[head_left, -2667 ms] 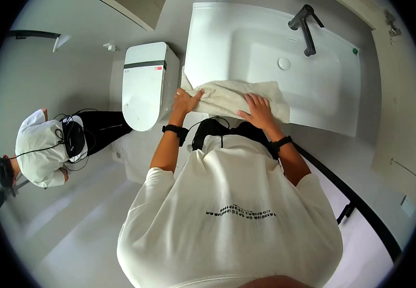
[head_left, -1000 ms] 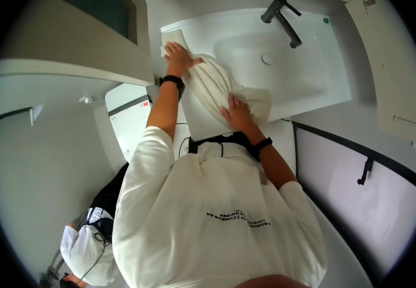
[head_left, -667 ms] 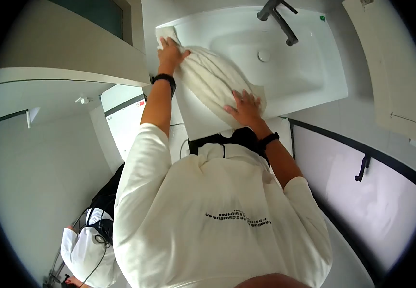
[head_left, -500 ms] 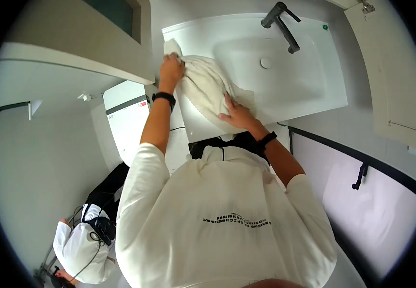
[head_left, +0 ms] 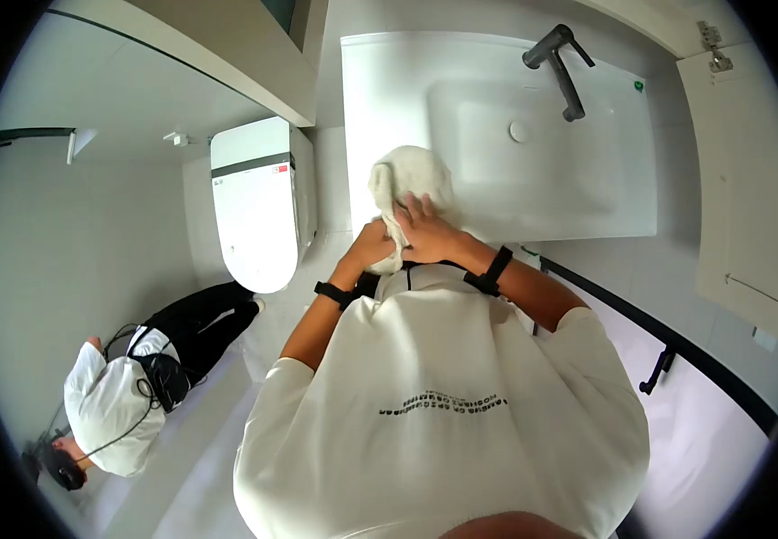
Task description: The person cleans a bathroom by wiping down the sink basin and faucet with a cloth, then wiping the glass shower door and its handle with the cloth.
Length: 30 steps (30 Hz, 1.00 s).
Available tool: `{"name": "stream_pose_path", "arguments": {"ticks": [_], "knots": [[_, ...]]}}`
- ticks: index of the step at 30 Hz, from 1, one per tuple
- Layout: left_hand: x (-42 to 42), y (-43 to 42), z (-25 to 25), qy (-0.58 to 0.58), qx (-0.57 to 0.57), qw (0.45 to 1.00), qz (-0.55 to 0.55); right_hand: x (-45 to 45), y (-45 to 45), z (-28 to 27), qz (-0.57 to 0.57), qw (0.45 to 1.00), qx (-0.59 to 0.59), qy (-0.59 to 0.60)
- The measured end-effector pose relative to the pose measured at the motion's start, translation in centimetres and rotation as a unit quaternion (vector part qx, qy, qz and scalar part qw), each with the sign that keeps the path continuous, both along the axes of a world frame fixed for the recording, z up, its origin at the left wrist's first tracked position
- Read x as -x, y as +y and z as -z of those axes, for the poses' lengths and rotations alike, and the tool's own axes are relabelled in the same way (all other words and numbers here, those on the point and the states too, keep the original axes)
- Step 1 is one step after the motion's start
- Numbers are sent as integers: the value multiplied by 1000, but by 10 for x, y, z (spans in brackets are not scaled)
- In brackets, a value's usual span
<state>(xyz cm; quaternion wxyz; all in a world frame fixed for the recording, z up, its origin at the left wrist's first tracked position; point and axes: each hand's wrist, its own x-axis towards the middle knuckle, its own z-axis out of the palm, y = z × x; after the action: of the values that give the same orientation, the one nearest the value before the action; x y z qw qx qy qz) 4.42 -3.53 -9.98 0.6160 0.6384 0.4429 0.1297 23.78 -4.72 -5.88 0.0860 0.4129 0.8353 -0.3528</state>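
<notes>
A cream towel [head_left: 420, 169] lies bunched on the front left corner of the white washbasin, part of it draping over the near edge toward my body. My left hand [head_left: 373, 244] is closed on the towel's lower left side. Close beside it, my right hand [head_left: 427, 235] rests on the towel with its fingers stretched out over the cloth. Both hands are low, just in front of my waist. Some of the towel is hidden under them.
The washbasin [head_left: 542, 193] has a dark tap [head_left: 561, 67] at its back. A white toilet [head_left: 254, 207] stands to the left. Farther left and nearer, another person [head_left: 119, 404] is in view. An open cabinet door [head_left: 739, 180] is at the right, above a dark rail [head_left: 640, 319].
The towel has gone from spread along the basin's left side to a smaller bunch nearer me. My left hand has come down and right, close to my right hand. The view has shifted.
</notes>
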Motion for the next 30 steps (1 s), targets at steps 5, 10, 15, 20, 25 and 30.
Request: {"name": "stream_pose_path", "arguments": {"ticks": [5,10,15,20,25,30], "knots": [[-12,-3,-20,-123,245,952,-138,-3,31,-46,42,984,98,144],[-4,-3,-26,-133,284,931,-188,2,51,-24,43,967,50,245],[8,2,-57,58,-50,995,-59,-36,83,-9,52,978,-104,174],[10,-19,-46,184,-120,972,-87,-94,131,29,243,939,-226,88],[0,-34,-4,133,-31,986,-96,-136,156,65,304,946,-81,76],[15,-21,8,101,-4,991,-82,-142,100,95,266,962,52,-16]]}}
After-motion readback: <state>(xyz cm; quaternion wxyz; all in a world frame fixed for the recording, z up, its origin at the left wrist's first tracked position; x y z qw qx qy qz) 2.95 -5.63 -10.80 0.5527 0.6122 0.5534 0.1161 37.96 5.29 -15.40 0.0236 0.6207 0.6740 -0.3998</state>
